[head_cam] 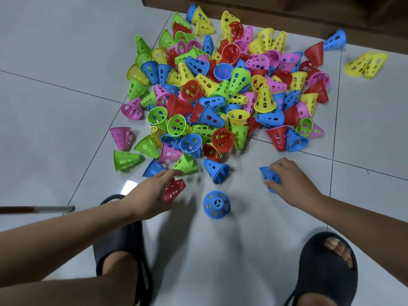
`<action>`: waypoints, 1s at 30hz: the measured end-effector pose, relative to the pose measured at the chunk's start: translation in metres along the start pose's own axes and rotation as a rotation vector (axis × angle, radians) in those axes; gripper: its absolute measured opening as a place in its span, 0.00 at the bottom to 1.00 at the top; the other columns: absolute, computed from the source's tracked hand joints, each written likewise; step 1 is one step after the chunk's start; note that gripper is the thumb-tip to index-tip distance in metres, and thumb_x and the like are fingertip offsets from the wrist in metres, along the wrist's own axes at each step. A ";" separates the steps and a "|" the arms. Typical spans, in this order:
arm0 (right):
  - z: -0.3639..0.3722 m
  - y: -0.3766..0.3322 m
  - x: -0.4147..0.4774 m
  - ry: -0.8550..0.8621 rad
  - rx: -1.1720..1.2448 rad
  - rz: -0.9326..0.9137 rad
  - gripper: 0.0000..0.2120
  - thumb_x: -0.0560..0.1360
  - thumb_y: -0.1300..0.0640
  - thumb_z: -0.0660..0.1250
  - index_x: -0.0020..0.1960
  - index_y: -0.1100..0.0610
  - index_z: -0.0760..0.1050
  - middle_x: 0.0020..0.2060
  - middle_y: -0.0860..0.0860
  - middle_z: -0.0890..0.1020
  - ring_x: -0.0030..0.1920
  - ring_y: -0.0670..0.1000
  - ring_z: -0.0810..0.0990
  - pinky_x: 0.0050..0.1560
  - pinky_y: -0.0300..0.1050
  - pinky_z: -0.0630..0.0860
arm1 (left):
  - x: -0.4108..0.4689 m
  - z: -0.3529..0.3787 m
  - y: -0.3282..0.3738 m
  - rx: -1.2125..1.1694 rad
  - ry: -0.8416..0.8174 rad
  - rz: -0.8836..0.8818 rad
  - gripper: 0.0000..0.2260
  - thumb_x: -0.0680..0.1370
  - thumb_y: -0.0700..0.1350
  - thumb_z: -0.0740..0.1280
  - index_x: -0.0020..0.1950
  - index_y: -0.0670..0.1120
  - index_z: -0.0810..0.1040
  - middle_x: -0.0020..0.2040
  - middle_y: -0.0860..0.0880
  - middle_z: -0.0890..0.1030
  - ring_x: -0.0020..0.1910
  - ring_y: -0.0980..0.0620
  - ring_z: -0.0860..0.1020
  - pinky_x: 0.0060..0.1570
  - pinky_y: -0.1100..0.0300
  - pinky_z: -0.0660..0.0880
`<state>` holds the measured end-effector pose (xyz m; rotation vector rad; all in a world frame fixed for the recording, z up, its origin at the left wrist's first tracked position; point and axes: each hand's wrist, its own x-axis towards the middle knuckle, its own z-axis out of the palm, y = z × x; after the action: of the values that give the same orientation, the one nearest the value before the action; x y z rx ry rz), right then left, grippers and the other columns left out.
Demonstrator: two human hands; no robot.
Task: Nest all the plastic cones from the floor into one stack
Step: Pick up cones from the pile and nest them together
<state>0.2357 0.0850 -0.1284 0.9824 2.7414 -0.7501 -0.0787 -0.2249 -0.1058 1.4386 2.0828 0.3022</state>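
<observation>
The cones (239, 79) are red, yellow, green, pink and blue, all pierced with oval holes; the floor tiles (55, 51) are pale grey; the sandals (320, 272) black.

No readable text, label, brand, number or sign anywhere. One red cone (181, 29) at the far side of the pile shows pale marks that look a bit like characters, too blurred to read and possibly just holes. Other cones, sandals and floor tiles carry no print.
</observation>
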 end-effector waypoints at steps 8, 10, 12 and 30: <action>-0.033 -0.060 -0.007 -0.017 0.471 0.126 0.09 0.80 0.58 0.63 0.55 0.45 0.76 0.51 0.46 0.79 0.47 0.51 0.79 0.45 0.48 0.76 | 0.004 -0.059 0.070 -0.394 0.316 0.036 0.20 0.78 0.48 0.79 0.66 0.56 0.76 0.57 0.60 0.82 0.56 0.56 0.82 0.54 0.58 0.79; -0.049 -0.077 -0.008 -0.093 0.636 0.172 0.12 0.80 0.57 0.61 0.58 0.45 0.78 0.52 0.50 0.81 0.48 0.55 0.82 0.46 0.54 0.81 | 0.003 -0.071 0.093 -0.552 0.360 0.070 0.18 0.80 0.49 0.77 0.67 0.54 0.75 0.59 0.58 0.81 0.58 0.51 0.83 0.57 0.54 0.81; -0.062 -0.092 -0.010 -0.184 0.740 0.175 0.15 0.80 0.56 0.59 0.62 0.45 0.79 0.53 0.52 0.82 0.50 0.60 0.85 0.51 0.62 0.83 | 0.002 -0.076 0.113 -0.627 0.348 0.144 0.17 0.82 0.49 0.75 0.67 0.52 0.73 0.60 0.55 0.81 0.61 0.47 0.82 0.59 0.48 0.81; -0.073 -0.129 -0.020 -0.438 0.938 0.379 0.14 0.83 0.56 0.61 0.61 0.65 0.76 0.55 0.62 0.84 0.46 0.57 0.85 0.52 0.56 0.84 | 0.009 0.011 0.091 -0.259 -0.077 0.306 0.25 0.78 0.58 0.77 0.71 0.56 0.72 0.69 0.61 0.79 0.64 0.56 0.81 0.62 0.52 0.79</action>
<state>0.1731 0.0243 -0.0069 1.2084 1.7023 -1.9374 -0.0043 -0.1829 -0.0726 1.5772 1.6891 0.6041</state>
